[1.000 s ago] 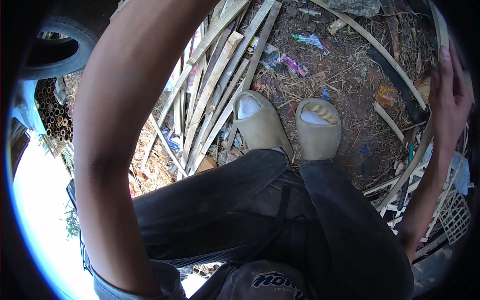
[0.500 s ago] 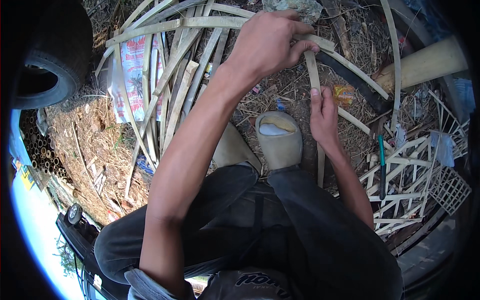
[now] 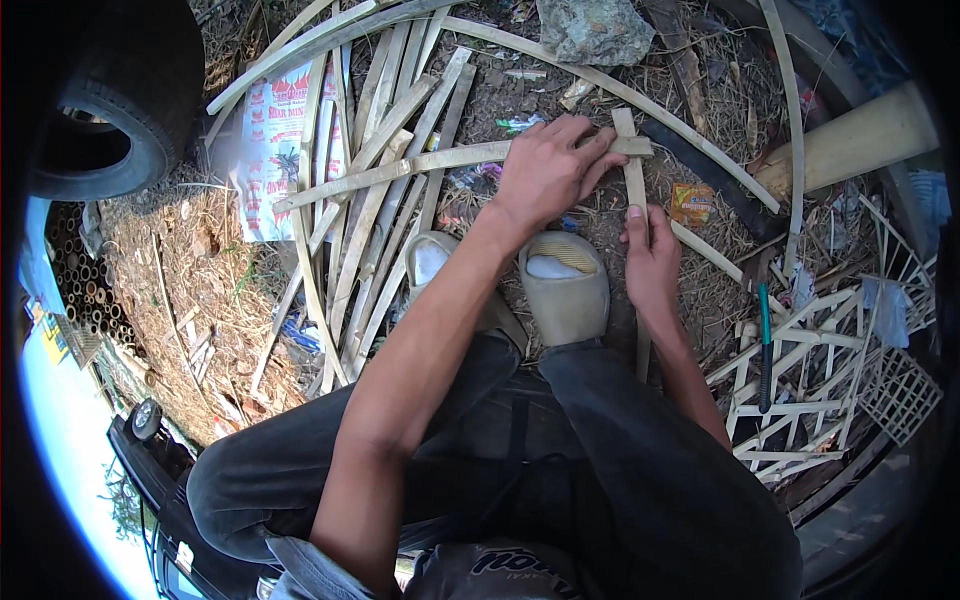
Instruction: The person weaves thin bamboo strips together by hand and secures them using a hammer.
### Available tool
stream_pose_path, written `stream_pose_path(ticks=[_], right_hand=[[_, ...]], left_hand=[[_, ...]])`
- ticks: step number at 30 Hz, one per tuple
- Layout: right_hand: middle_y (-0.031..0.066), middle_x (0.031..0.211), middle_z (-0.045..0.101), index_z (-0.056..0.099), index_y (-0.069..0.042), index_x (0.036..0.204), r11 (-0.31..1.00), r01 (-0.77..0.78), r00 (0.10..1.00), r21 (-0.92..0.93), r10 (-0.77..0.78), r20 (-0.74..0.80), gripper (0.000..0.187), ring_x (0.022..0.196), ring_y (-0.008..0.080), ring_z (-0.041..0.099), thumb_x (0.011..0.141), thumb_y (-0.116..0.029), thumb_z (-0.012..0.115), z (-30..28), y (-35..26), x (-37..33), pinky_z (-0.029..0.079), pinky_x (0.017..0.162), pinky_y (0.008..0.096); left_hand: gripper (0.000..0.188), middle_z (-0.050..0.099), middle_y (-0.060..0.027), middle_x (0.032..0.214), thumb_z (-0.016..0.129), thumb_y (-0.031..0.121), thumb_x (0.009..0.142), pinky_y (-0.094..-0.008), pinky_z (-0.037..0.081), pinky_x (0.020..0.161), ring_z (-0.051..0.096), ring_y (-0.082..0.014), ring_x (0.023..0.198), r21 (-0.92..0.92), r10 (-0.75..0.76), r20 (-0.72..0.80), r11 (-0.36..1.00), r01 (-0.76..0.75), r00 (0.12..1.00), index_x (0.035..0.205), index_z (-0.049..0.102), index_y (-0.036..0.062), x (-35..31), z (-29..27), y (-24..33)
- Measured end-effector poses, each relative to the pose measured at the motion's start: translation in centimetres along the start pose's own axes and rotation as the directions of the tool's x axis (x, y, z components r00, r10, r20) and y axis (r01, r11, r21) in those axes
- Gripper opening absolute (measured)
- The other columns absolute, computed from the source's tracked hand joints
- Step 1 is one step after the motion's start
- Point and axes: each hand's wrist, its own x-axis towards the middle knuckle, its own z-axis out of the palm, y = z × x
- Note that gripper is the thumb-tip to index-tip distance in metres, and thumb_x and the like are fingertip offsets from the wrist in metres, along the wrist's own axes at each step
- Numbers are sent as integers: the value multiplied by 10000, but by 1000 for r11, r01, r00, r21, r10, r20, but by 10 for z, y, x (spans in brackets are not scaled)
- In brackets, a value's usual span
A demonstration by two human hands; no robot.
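Observation:
My left hand [image 3: 556, 172] is closed over a long, flat bamboo strip [image 3: 455, 157] that lies crosswise, its left end reaching over a pile of loose strips [image 3: 372, 215]. At its right end, this strip crosses the top of an upright bamboo strip [image 3: 632, 178], and the two appear to touch there. My right hand [image 3: 652, 258] pinches the upright strip below the crossing, thumb against it. The lower part of the upright strip runs down beside my right knee, partly hidden by the hand.
A grey rock [image 3: 596, 32] lies beyond my hands. To the right are a thick bamboo pole [image 3: 860, 135], a long dark flat thing [image 3: 700, 165], a green-and-black handled tool [image 3: 766, 345] and a bamboo lattice [image 3: 800, 385]. A tyre [image 3: 110, 130] stands at far left.
My left hand has brought the crosswise strip nearer to me, down from the far side, and its right end now crosses the upright strip. My right hand has shifted slightly nearer.

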Motion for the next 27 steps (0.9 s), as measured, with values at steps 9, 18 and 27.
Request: stream_pose_path(ticks=[9, 18, 27], right_hand=[[123, 742, 678, 723, 27, 1034, 998, 44, 986, -52, -52, -160, 240, 595, 227, 604, 1002, -212, 730, 1, -7, 18, 499, 593, 358], [122, 810, 657, 729, 20, 1000, 923, 214, 963, -318, -253, -87, 230, 599, 235, 613, 938, -191, 794, 2, -20, 19, 510, 595, 372], [119, 815, 636, 722, 33, 977, 950, 203, 975, -236, -218, -39, 243, 580, 184, 598, 889, -160, 841, -2, -24, 28, 511, 560, 343]], left_hand=[[319, 686, -49, 944, 789, 306, 897, -377, 469, 714, 638, -240, 832, 66, -82, -61, 994, 86, 995, 1175, 793, 149, -2, -3, -22], [301, 686, -39, 995, 808, 286, 871, -400, 453, 789, 605, -254, 981, 53, -169, -137, 983, 178, 976, 1130, 810, 130, -13, 4, -20], [253, 663, -45, 1024, 836, 253, 830, -414, 467, 773, 575, -277, 963, 30, -280, -152, 957, 287, 948, 1042, 814, 116, -3, 14, -10]])
